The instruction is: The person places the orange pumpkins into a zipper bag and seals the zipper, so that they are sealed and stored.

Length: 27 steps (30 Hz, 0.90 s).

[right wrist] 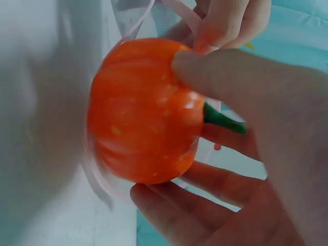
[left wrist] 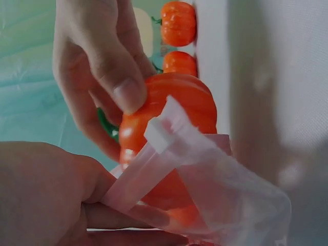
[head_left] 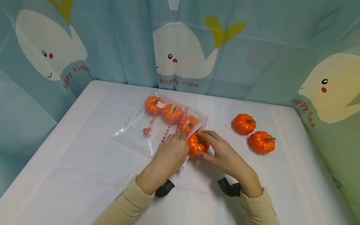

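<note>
A clear zip bag (head_left: 137, 128) with pink print lies flat on the table, its pink-edged mouth facing right. Inside it are three small orange pumpkins, one of them a pumpkin (head_left: 172, 113) in the middle. My left hand (head_left: 171, 153) pinches the bag's rim, and the white slider (left wrist: 160, 134) shows beside it in the left wrist view. At the mouth, my right hand (head_left: 225, 153) grips another orange pumpkin (right wrist: 146, 113) between thumb and fingers, its green stem toward the palm. In the left wrist view that pumpkin is partly behind the bag's film.
Two more orange pumpkins, one farther back (head_left: 244, 123) and one nearer (head_left: 262, 142), sit on the white table (head_left: 70, 156) to the right. A blue-green curtain (head_left: 126, 43) with whale prints hangs behind the table and along its sides.
</note>
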Tool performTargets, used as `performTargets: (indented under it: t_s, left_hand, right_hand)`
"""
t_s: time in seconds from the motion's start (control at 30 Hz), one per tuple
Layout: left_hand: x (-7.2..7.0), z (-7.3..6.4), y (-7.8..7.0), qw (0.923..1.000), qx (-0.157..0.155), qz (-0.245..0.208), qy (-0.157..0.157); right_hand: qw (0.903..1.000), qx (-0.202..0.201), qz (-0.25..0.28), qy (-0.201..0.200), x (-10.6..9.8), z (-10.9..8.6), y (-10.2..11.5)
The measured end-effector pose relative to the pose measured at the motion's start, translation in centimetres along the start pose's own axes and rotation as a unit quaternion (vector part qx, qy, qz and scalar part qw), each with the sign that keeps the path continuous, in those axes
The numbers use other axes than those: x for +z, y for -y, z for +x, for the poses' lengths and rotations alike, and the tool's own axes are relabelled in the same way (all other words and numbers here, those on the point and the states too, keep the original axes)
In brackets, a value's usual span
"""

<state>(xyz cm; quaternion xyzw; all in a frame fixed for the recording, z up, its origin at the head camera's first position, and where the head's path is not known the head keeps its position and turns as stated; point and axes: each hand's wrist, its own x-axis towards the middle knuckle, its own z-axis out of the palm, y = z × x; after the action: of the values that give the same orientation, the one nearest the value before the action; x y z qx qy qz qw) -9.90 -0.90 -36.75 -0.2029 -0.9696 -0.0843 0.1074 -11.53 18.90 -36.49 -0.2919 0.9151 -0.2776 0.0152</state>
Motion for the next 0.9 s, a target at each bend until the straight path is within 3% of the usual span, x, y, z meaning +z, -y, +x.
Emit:
performTargets:
  t_s: [0.27,0.47,0.63,0.77,0.9]
  left_hand:
    - [0.0,0.1,-0.1,1.0,-0.004,0.0,-0.002]
    - [0.0,-0.4,-0.5,1.0,-0.009,-0.002,0.0]
    - [0.2,-0.3,-0.7,0.9997,0.003,0.02,-0.015]
    - [0.2,-0.1,-0.7,0.9999,0.001,0.011,0.0]
    - [0.2,-0.1,-0.6,0.9991,-0.009,-0.016,0.04]
  right_hand:
    - [0.9999,-0.013,0.008,0.003,0.9,0.4,0.1]
    - [0.9981,0.021,-0.041,-0.042,1.5,0.3,-0.1]
    - [0.9967,0.029,-0.038,-0.066,1.8,0.6,-0.3]
    - [0.9988,0.014,-0.006,-0.047,2.0,0.8,-0.2]
    - [0.9999,0.005,0.011,-0.007,2.0,0.6,-0.3]
